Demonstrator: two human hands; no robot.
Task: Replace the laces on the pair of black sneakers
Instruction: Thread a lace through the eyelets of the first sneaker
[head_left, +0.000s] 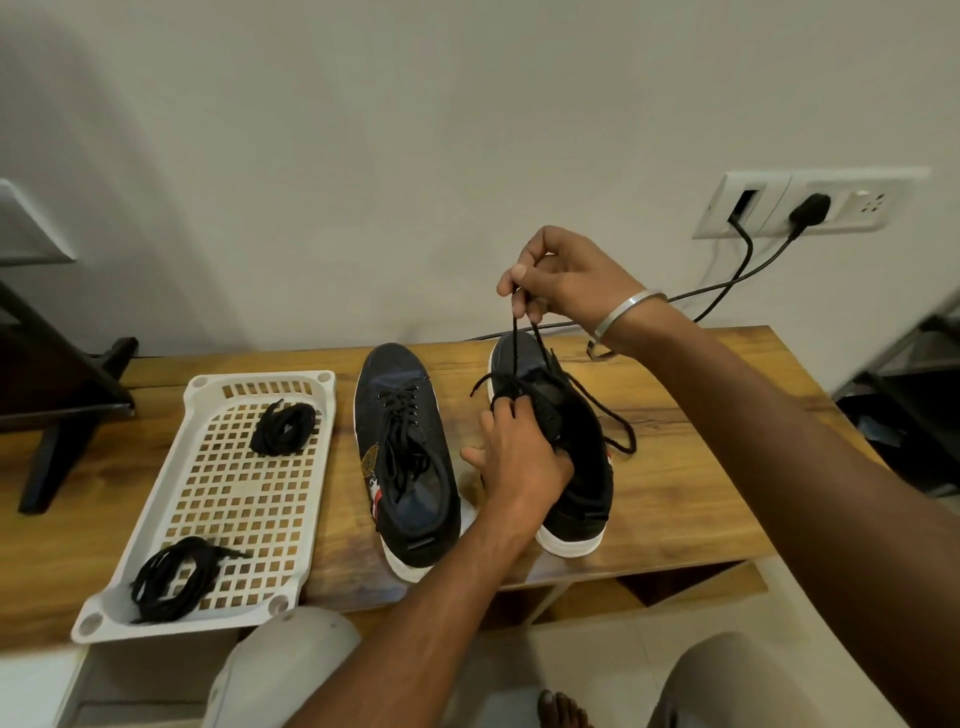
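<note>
Two black sneakers with white soles stand side by side on a wooden table (701, 499). The left sneaker (402, 457) is fully laced and untouched. My left hand (519, 457) grips the right sneaker (576, 467) at its tongue and eyelets. My right hand (561, 275) is raised above that shoe's toe and pinches a loop of its black lace (524, 332), pulled up taut. A loose lace end (618, 426) trails over the shoe's right side. Two bundles of black laces (283, 428) (174, 577) lie in a white tray.
The white perforated tray (239, 499) sits at the table's left. A dark stand (57, 395) is at the far left. Black cables (737, 280) run from a wall socket (810, 202) behind the table. My knees and a bare foot show below the table's front edge.
</note>
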